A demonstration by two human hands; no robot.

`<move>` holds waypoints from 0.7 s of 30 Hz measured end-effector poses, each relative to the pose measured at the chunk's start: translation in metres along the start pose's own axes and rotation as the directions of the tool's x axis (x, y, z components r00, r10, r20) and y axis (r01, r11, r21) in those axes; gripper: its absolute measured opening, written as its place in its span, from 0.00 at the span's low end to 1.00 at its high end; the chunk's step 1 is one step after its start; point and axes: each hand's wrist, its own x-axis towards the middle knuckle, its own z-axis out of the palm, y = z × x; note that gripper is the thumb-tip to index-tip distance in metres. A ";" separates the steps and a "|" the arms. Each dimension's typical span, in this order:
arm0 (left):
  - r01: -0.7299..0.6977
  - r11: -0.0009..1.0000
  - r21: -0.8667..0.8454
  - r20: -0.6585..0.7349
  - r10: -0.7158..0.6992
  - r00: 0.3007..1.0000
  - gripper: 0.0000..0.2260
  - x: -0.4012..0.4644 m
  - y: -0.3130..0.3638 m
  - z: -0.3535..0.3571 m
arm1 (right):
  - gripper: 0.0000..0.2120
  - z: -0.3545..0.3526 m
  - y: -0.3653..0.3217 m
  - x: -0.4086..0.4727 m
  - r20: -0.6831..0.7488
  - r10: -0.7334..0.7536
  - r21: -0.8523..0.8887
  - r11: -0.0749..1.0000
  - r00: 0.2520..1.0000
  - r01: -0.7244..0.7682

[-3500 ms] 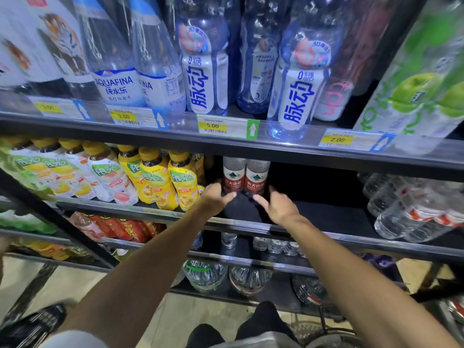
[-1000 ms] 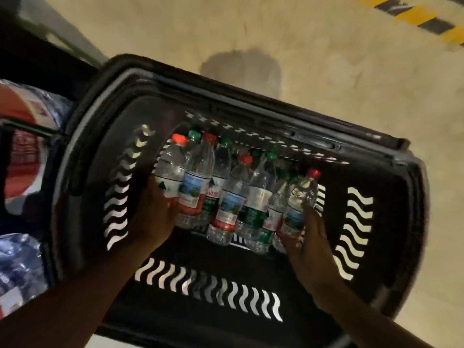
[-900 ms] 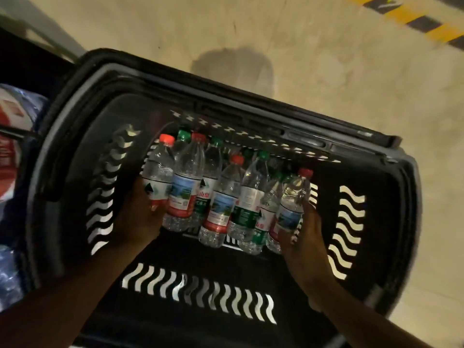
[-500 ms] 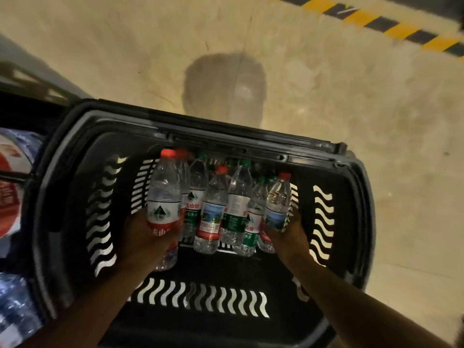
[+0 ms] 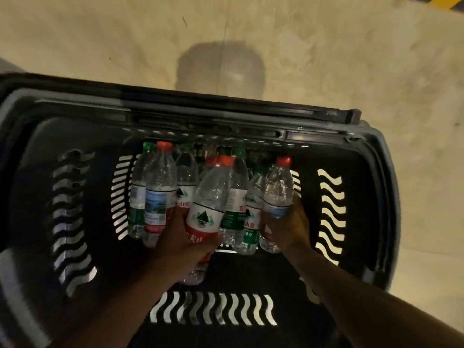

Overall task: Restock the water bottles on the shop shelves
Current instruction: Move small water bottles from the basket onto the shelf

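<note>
A black basket (image 5: 75,136) with wavy slots in its walls sits on a pale tan floor (image 5: 326,59), where a round shadow (image 5: 221,66) falls just past the far rim. A cluster of water bottles (image 5: 160,194) with red and green caps stands packed against the far wall, shoulder to shoulder, so each one is hemmed in by its neighbours. The near half of the basket bottom and both side walls have open room around the arms. The left hand (image 5: 185,239) is wrapped round a red-capped bottle (image 5: 208,207) with a red and white label, tilted and raised above the rest, in front of the cluster. The right hand (image 5: 288,227) clasps another red-capped bottle (image 5: 278,194) at the right end of the cluster, still among the others
</note>
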 end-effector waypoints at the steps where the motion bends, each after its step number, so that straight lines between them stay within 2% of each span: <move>1: 0.008 1.000 -0.015 0.007 -0.008 1.000 0.30 -0.005 0.000 -0.004 | 0.28 -0.005 -0.003 -0.004 0.057 0.000 -0.009 1.000 0.998 0.001; 3: 0.021 0.999 -0.042 0.013 -0.020 1.000 0.32 -0.016 0.007 -0.016 | 0.30 -0.015 -0.012 -0.017 0.191 -0.011 -0.051 0.998 0.982 0.021; 5: 0.023 0.996 -0.086 -0.004 -0.024 1.000 0.34 -0.030 0.014 -0.029 | 0.28 -0.022 -0.024 -0.032 0.308 0.033 -0.067 0.998 0.951 -0.013; 8: 0.015 0.990 -0.138 -0.050 -0.022 0.999 0.33 -0.060 0.025 -0.049 | 0.22 -0.032 -0.051 -0.062 0.475 0.079 0.014 0.995 0.877 -0.097; 11: 0.002 0.976 -0.216 -0.101 -0.025 0.995 0.33 -0.105 0.035 -0.071 | 0.20 -0.039 -0.087 -0.104 0.620 0.048 0.068 0.991 0.783 -0.115; 13: -0.032 0.965 -0.260 -0.148 -0.007 0.989 0.34 -0.140 0.040 -0.085 | 0.21 -0.044 -0.118 -0.137 0.667 0.017 0.084 0.992 0.745 -0.098; 17: -0.119 0.942 -0.313 -0.227 0.048 0.973 0.29 -0.219 0.056 -0.122 | 0.29 -0.064 -0.189 -0.222 0.686 -0.071 0.122 0.992 0.725 -0.019; 21: -0.222 0.885 -0.409 -0.264 0.118 0.957 0.33 -0.317 0.082 -0.160 | 0.32 -0.102 -0.257 -0.316 0.677 -0.159 0.190 0.981 0.719 0.038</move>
